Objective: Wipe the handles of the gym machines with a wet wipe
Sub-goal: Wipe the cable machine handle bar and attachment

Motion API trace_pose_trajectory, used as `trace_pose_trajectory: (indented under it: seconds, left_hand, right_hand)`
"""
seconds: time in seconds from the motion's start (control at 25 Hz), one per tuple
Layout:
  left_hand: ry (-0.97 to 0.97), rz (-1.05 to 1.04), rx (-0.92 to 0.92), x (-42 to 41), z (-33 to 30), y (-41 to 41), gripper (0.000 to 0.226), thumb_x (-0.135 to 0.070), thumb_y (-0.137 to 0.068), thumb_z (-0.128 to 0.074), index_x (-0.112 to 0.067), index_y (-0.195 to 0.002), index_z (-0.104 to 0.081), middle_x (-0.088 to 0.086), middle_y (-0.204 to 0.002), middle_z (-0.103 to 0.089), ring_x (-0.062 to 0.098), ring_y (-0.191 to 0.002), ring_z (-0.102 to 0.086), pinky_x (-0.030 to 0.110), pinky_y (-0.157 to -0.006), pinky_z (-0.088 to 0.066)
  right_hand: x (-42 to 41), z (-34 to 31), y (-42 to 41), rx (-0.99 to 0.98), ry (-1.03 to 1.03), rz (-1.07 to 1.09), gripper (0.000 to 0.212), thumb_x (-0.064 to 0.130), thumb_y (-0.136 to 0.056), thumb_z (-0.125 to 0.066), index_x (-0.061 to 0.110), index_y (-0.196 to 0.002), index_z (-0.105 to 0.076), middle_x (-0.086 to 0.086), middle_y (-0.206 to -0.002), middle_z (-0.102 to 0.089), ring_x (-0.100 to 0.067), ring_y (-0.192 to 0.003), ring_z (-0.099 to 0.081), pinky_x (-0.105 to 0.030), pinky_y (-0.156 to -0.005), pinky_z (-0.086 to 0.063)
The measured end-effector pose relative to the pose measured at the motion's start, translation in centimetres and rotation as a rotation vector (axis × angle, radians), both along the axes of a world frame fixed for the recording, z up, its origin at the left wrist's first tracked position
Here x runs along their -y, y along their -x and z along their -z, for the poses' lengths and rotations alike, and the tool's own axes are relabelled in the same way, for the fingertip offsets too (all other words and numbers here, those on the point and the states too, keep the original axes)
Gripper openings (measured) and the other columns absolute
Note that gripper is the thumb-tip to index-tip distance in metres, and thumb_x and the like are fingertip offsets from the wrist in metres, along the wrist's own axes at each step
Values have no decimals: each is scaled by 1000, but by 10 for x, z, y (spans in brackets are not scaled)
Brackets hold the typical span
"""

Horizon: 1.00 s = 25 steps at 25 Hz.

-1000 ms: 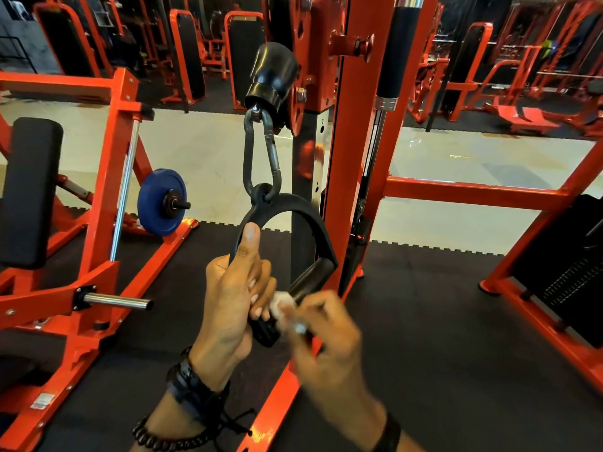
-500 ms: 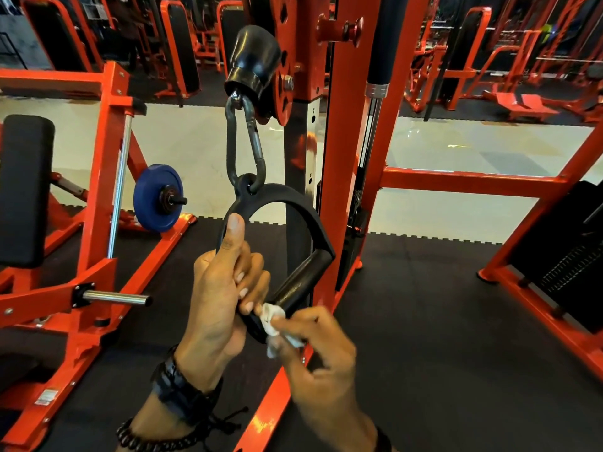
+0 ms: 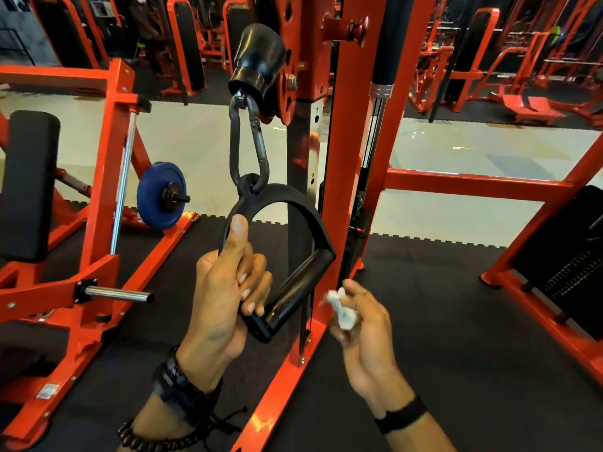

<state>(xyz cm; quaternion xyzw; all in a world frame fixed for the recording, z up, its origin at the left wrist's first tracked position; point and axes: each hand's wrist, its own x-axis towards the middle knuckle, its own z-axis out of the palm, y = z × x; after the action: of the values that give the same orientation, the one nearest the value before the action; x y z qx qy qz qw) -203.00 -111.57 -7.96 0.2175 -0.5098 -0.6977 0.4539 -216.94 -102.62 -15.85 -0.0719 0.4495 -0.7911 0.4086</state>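
The left grip (image 3: 225, 288) is clenched around the left side of the black stirrup handle (image 3: 303, 275), thumb laid up along its strap. The right grip (image 3: 365, 324) pinches a crumpled white wet wipe (image 3: 341, 309), held just beside the handle's bar and apart from it. The handle is hung by a carabiner (image 3: 248, 148) from the orange cable machine (image 3: 352, 158).

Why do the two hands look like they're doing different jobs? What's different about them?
The left hand grips the black cable handle, thumb pointing up along its strap; the right hand pinches a crumpled white wet wipe and touches no part of the handle. The left wrist wears a watch and a beaded bracelet; the right wrist has one plain black band. Both hands are bare, with curled fingers.
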Motion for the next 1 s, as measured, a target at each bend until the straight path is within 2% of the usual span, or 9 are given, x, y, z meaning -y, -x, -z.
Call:
trace_pose_trajectory:
  seconds: [0.12, 0.2, 0.28, 0.36, 0.44, 0.56, 0.6, 0.76, 1.0]
  left_hand:
    - [-3, 30, 11, 3, -1, -2, 63, -57, -91, -52, -16, -50, -29, 1, -42, -20, 12, -31, -20, 21, -35, -25]
    - [-10, 47, 2, 4, -2, -4, 63, -56, -92, -51, -16, -50, -29, 1, -42, -20, 11, -31, -21, 21, -35, -25]
    - [-20, 66, -14, 5, -2, -6, 62, -55, -93, -50, -15, -49, -29, 0, -42, -21, 11, -30, -21, 21, -35, -25]
    - [-16, 65, -13, 6, -1, -7, 62, -54, -94, -50, -15, -49, -29, 0, -42, -21, 11, -30, -21, 21, -35, -26]
    - [-4, 57, -7, 7, 0, -8, 62, -54, -94, -50, -15, -49, -30, 0, -42, -21, 11, -30, -21, 21, -34, -25]
    - [0, 53, -5, 7, 0, -6, 62, -53, -95, -50, -15, -50, -29, 0, -41, -21, 11, -30, -21, 22, -34, -23]
    - [-1, 50, -4, 7, 0, -6, 62, -53, -94, -50, -15, -50, -29, 0, -41, -21, 11, -30, -21, 22, -34, -23]
    - [-1, 43, 0, 8, 2, -5, 62, -54, -93, -51, -15, -50, -28, 1, -42, -20, 11, -31, -20, 22, -34, -23]
    - [10, 36, -1, 5, 4, 1, 64, -55, -93, -51, -16, -49, -28, 1, -41, -20, 12, -30, -20, 21, -35, -26]
  right_hand:
    - [7, 3, 10, 202, 162, -403, 33, 27, -98, -56, 3, -121, -54, -1, -59, -45, -8, -46, -33, -22, -45, -20]
    - [17, 2, 17, 163, 254, -536, 47, 32, -93, -66, 3, -127, -50, 2, -56, -42, -6, -45, -31, -21, -45, -21]
    - [25, -1, 19, 107, 241, -601, 60, 32, -88, -72, -3, -132, -53, 5, -54, -42, -5, -44, -31, -21, -45, -21]
    - [29, -1, 17, 58, 192, -597, 52, 37, -81, -79, 1, -115, -65, 5, -52, -40, -4, -43, -31, -21, -44, -20]
    - [32, -4, 12, -6, 105, -550, 42, 44, -75, -84, 9, -90, -64, 4, -53, -36, -5, -42, -29, -20, -42, -21]
    - [29, -11, 7, -33, 14, -505, 36, 48, -77, -77, 16, -77, -60, 3, -55, -35, -6, -44, -29, -20, -42, -20]
    - [27, -13, 7, -29, 0, -493, 37, 48, -78, -75, 15, -79, -58, 3, -56, -35, -6, -44, -30, -20, -42, -21]
    - [20, -15, 8, -15, -4, -468, 46, 41, -85, -74, 17, -110, -44, 4, -57, -37, -7, -45, -30, -20, -42, -24]
    - [30, -17, 13, -268, -128, -325, 56, 53, -70, -83, 17, -97, -51, 0, -71, -41, -7, -50, -39, -21, -41, -26]
